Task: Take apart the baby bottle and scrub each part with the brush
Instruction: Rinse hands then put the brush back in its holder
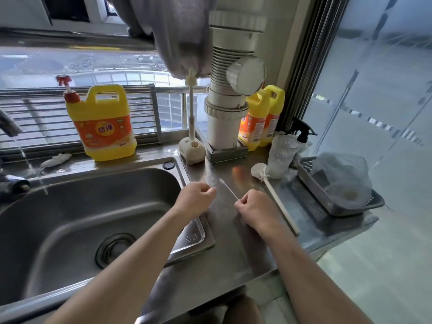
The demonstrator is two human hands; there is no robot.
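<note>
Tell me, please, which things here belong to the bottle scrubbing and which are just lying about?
Job: thin brush pinched in the right hand; left hand, grip unclear; long brush; sink; likely the soap jug.
Lying about: two far jugs; spray bottle; basket; pipe.

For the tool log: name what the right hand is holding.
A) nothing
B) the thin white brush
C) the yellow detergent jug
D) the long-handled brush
B: the right hand pinches the near end of the thin white brush, while the long-handled brush lies on the counter beside it.
</note>
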